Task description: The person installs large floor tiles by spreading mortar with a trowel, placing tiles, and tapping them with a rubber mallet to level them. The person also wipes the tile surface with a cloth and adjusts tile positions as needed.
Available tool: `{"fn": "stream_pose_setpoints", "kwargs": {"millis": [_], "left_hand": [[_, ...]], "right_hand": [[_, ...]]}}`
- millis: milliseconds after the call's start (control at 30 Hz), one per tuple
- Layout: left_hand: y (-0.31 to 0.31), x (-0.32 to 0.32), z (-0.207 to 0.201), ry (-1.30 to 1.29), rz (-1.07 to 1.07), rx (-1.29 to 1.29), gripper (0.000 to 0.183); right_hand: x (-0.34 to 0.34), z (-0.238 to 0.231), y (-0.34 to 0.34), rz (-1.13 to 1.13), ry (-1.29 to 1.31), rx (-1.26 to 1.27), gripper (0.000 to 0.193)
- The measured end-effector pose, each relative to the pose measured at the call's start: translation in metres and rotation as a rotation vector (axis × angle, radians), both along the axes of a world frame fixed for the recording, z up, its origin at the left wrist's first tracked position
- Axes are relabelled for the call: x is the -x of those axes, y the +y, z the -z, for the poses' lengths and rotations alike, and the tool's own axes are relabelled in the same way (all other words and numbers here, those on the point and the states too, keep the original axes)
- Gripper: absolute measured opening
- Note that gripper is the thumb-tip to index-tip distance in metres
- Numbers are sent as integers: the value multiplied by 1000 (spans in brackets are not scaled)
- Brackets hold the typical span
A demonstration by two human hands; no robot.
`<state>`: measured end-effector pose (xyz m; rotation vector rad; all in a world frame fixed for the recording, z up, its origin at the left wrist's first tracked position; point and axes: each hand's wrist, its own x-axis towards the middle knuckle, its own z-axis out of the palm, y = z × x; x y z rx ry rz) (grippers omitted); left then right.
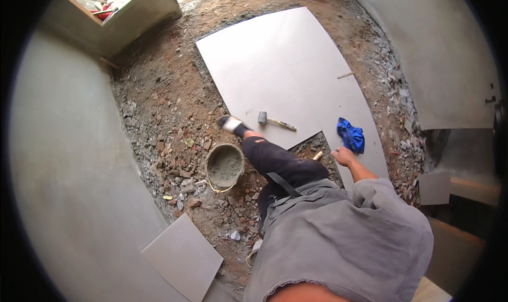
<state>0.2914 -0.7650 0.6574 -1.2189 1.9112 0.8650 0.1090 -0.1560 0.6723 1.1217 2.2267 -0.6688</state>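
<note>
My right hand (344, 156) is low over the pale floor tiles (275, 53), beside a crumpled blue cloth (351, 136). Its fingers look curled in, and whatever they may hold is hidden. Just left of it, a short pale handle (317, 155) sticks up at the edge of an untiled gap; the rest of that tool is hidden. A mallet (263, 118) with a grey head lies on the tiles near my outstretched leg (280, 159). By my knee stands a bucket (224, 167) of wet grey mortar. My left hand is out of sight.
Rubble and loose soil (164, 116) cover the ground at the left, along a plastered wall (79, 159). A spare tile (185, 257) leans at the lower left. A thin stick (345, 75) lies on the tiling's right side. Another wall (434, 58) rises at the right.
</note>
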Motion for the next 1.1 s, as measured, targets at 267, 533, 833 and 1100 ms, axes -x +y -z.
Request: {"fn": "stream_pose_setpoints", "kwargs": {"millis": [267, 533, 833, 1100], "left_hand": [[-140, 255, 31, 255, -123, 268, 44], [-164, 675, -19, 526, 133, 217, 52], [-148, 653, -55, -57, 592, 18, 47], [-261, 891, -35, 40, 756, -5, 49]], "right_hand": [[163, 46, -5, -122, -345, 22, 45], [399, 44, -79, -17, -126, 66, 42], [468, -12, -113, 220, -289, 30, 45], [522, 6, -236, 601, 23, 4, 41]]}}
